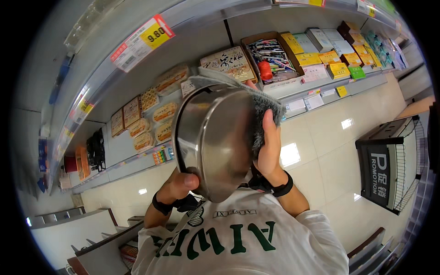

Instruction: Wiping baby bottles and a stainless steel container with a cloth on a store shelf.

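A shiny stainless steel pot or bowl (pixel 223 144) is held up in front of my chest, tilted with its rounded outside in view and its rim toward the left. My left hand (pixel 184 185) grips its lower edge, the thumb lying over the metal near the rim. On the other side, my right hand (pixel 270 144) holds a grey fluffy cloth (pixel 266 120), which lies along the far side of the pot. Part of the cloth also shows above the pot's upper edge. The pot hides most fingers of both hands.
Beyond the pot runs a store shelf (pixel 120 151) with boxed chess sets (pixel 228 63), a carton of pens (pixel 299 68) and small yellow boxes (pixel 338 70). A shelf rail with price tags (pixel 142 43) arches nearer overhead. A black promotion bin (pixel 378 175) stands on the tiled floor at right.
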Motion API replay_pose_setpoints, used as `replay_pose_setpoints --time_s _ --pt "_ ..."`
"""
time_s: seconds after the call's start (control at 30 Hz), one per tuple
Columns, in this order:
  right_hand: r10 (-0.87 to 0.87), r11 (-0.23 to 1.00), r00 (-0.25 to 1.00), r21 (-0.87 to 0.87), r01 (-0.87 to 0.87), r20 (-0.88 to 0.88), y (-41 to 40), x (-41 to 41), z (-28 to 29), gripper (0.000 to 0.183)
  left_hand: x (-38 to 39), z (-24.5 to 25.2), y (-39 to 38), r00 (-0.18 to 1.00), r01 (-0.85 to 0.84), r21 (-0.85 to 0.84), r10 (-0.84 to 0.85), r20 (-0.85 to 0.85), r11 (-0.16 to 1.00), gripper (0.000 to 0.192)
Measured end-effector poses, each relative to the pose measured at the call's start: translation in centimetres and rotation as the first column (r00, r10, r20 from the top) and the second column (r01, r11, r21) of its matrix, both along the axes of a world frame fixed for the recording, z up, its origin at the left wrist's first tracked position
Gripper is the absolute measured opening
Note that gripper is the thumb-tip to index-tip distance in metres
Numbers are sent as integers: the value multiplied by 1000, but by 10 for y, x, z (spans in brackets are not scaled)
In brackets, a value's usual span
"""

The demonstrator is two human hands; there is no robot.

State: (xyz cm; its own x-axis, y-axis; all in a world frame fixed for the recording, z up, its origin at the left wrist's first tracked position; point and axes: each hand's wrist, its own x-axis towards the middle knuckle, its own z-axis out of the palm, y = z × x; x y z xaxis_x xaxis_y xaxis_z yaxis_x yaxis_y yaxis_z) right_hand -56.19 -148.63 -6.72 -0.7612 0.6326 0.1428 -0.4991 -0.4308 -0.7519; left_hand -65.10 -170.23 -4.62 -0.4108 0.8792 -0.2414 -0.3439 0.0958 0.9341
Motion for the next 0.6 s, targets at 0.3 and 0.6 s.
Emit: replay_pose_setpoints --time_s 0.3,0.6 --pt "-173 968 985 188 168 10 42 4 -6 54 4 5 28 875 -226 11 208 -436 974 85" --pt "-176 858 984 487 164 -22 36 15 -19 51 14 6 64 795 -405 8 357 -490 914 60"
